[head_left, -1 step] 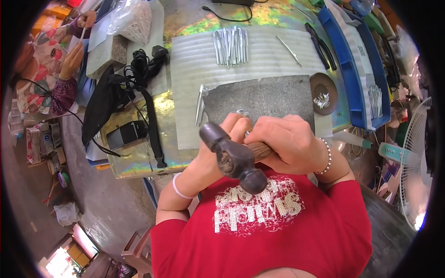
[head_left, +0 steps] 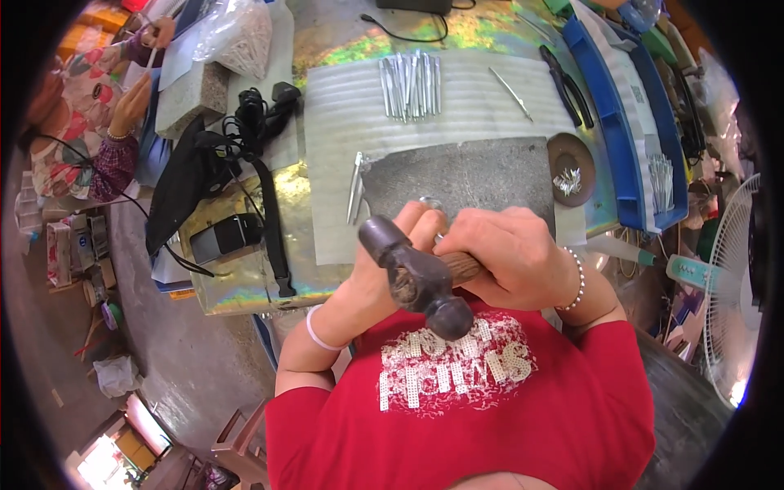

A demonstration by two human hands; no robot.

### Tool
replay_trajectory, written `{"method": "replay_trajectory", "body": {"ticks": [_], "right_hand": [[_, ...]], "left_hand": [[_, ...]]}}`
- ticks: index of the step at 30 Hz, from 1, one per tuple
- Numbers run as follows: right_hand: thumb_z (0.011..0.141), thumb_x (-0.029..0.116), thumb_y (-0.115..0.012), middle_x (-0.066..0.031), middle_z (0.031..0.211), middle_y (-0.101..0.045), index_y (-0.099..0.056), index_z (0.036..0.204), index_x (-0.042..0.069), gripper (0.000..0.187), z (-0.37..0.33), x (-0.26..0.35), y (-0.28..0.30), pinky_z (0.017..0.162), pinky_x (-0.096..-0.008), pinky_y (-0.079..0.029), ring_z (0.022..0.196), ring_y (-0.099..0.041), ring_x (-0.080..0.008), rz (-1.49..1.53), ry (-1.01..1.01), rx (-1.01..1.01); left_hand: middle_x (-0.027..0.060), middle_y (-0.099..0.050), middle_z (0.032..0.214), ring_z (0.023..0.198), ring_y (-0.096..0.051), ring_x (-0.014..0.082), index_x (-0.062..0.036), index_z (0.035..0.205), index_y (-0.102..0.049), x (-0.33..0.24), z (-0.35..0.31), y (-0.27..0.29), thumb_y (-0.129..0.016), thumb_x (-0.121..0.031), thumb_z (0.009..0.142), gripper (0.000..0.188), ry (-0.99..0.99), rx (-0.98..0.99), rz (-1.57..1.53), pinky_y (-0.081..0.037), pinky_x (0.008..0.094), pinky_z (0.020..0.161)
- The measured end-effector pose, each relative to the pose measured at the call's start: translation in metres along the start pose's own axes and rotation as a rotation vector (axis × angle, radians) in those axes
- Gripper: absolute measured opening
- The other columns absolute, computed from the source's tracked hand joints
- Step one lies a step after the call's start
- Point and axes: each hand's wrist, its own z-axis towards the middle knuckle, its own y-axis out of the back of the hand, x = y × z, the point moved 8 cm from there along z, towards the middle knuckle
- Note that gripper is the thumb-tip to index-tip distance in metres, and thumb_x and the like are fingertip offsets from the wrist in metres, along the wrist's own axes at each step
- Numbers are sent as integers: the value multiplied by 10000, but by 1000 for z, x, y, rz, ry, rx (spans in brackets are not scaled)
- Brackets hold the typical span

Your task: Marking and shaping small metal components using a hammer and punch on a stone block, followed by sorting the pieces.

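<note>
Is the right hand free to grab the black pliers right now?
Probably not just now: the right hand seems closed on the ball-peen hammer. The black pliers lie uncovered beside the blue tray, so an emptied hand likely could.

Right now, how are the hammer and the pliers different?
The hammer is gripped in the right hand; the pliers lie untouched.
The hammer has one brown wooden handle; the pliers have two black ones.
The hammer's head is thick and blunt; the pliers narrow toward their tip.
Both are tools with dark working ends.
</note>
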Motion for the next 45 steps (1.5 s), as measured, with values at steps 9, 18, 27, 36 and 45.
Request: {"method": "replay_trajectory", "body": {"ticks": [9, 18, 27, 36, 45], "right_hand": [[807, 10, -636, -81, 890, -600, -469, 1154, 21, 386, -31, -13, 16, 601, -251, -488, 713, -612, -112, 250, -573, 22], [816, -38, -615, -178, 974, -617, -439, 1281, -29, 498, -32, 27, 43, 688, -326, -517, 789, -649, -278, -93, -314, 129], [750, -48, -649, -142, 849, -603, -443, 1278, -66, 568, -30, 41, 41, 508, -303, -471, 625, -601, -230, -266, -189, 183], [704, 16, -685, -77, 689, -599, -609, 1089, -61, 399, -20, 74, 47, 423, -272, -419, 524, -572, -168, -537, -79, 119], [722, 5, -692, -102, 761, -604, -495, 1244, -58, 561, -24, 50, 40, 431, -294, -447, 541, -577, -190, -375, -114, 125]], "left_hand": [[90, -539, 773, 617, -613, 275, -58, 882, -521, -1, -1, 1, -579, 10, 704, 200, -16, -55, 48, -482, 363, 487], [77, -534, 762, 633, -605, 265, -70, 888, -526, 4, 0, 7, -560, 22, 711, 202, -14, -72, 14, -471, 356, 481], [71, -538, 767, 639, -609, 257, -69, 882, -528, 7, -1, 2, -571, 27, 709, 202, -3, -58, -8, -468, 349, 481], [76, -532, 759, 612, -599, 267, -71, 881, -527, 6, -5, 0, -564, 38, 704, 211, -9, -48, -29, -467, 355, 470], [78, -532, 767, 619, -597, 272, -69, 881, -520, 8, 1, 1, -570, 36, 710, 206, -32, -48, -79, -463, 359, 472]]}}
